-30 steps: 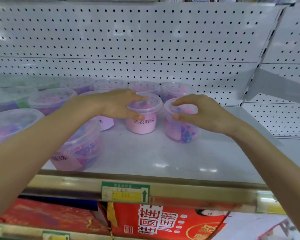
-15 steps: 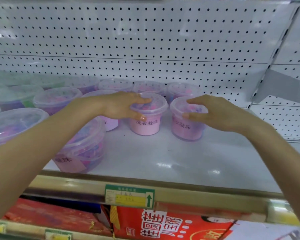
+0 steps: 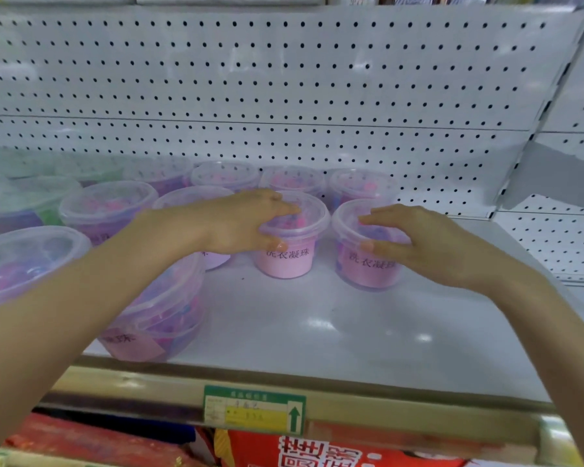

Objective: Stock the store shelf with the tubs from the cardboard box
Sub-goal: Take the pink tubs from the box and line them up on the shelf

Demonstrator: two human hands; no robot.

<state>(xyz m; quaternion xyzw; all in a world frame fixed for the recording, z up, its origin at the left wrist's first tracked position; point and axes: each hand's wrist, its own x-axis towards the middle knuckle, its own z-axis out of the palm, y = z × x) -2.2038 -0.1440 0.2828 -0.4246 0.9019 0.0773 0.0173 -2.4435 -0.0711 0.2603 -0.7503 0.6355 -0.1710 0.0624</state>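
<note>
Both my arms reach forward, palms down: the left hand (image 3: 236, 224) curls its fingers (image 3: 284, 207) round one pink tub (image 3: 285, 264), the right hand (image 3: 432, 244) grips the neighbouring tub (image 3: 368, 276) on the shelf (image 3: 317, 332)

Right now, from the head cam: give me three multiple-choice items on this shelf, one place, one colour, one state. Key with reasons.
1. The right hand grips what?
A) the rightmost front clear plastic tub with the pink label
B) a cardboard box
C) a pegboard hook

2. The arrow on the shelf-edge price tag is:
A) red
B) green
C) blue

3. The pink-labelled clear tub gripped by the left hand is:
A) lying on its side
B) upside down
C) upright on the white shelf, lid on

Key: 1 A, thumb on its side and fingers over its lid; 2 B, a green arrow sits beside the yellow strip; 3 C, its label reads level and the clear lid sits on top.
</note>
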